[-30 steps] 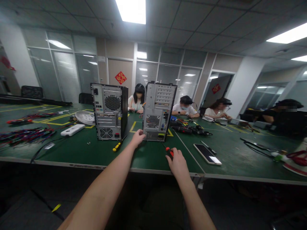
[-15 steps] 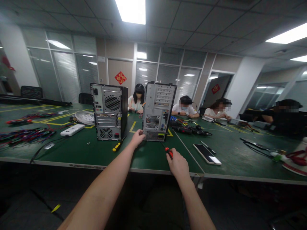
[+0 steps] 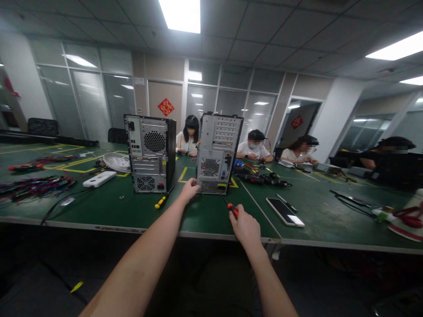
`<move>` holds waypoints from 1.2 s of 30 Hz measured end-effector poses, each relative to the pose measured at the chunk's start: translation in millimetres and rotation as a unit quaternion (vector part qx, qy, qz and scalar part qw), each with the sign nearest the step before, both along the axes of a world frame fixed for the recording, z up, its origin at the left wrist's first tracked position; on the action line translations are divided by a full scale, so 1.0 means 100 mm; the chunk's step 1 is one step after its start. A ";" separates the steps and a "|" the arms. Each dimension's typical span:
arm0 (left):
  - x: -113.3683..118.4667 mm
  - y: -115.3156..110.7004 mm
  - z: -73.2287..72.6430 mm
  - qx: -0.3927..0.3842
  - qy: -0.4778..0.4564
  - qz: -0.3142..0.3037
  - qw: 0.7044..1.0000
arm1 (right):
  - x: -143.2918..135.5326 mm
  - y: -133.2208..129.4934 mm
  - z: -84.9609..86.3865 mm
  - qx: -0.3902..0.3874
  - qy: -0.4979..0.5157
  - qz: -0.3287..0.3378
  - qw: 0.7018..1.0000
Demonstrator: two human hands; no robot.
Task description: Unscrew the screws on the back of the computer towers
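Two computer cases stand upright on the green table, rear panels facing me. My left hand (image 3: 191, 190) is closed at the lower left corner of the right computer case (image 3: 214, 145), fingertips against its edge. In front of that case, my right hand (image 3: 245, 225) grips a red-and-black screwdriver (image 3: 232, 208), its thin shaft pointing toward the bottom of the case. To the left stands the other computer case (image 3: 150, 154). A yellow-and-black screwdriver (image 3: 161, 202) lies by its lower right corner.
Bundled wires (image 3: 36, 189) and a white power strip (image 3: 99, 178) lie at left, near a white basket (image 3: 117, 162). A phone (image 3: 284, 212) is at right, with a black power tool (image 3: 251, 178) behind it. Several people sit across the table (image 3: 205, 220).
Both hands, the screwdriver and the cases stay nearly where they were. Across the table, one person's head has lifted slightly.
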State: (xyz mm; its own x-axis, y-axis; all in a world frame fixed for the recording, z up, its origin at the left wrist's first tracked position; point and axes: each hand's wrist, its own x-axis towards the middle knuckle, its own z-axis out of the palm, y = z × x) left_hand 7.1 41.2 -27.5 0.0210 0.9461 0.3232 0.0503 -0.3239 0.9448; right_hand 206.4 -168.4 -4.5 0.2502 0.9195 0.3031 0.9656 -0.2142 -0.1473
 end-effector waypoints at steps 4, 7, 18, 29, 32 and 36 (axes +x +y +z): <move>-0.01 -0.01 0.01 -0.002 0.004 0.000 1.000 | -0.01 0.00 0.02 -0.008 0.014 -0.002 1.000; -0.01 -0.03 0.02 -0.002 0.002 -0.001 1.000 | -0.02 0.00 0.02 -0.003 0.016 -0.010 1.000; -0.01 0.00 0.00 -0.001 0.007 -0.005 1.000 | 0.01 -0.03 0.05 0.006 0.041 0.018 0.999; -0.01 0.03 -0.02 0.005 0.009 -0.001 1.000 | 0.06 0.00 0.01 0.066 0.024 0.050 0.996; -0.01 0.01 -0.01 0.003 0.011 -0.001 1.000 | 0.05 0.01 0.00 0.067 0.037 0.056 0.995; -0.01 -0.04 0.03 -0.003 0.010 0.004 1.000 | 0.04 0.00 0.00 0.064 0.030 0.058 0.996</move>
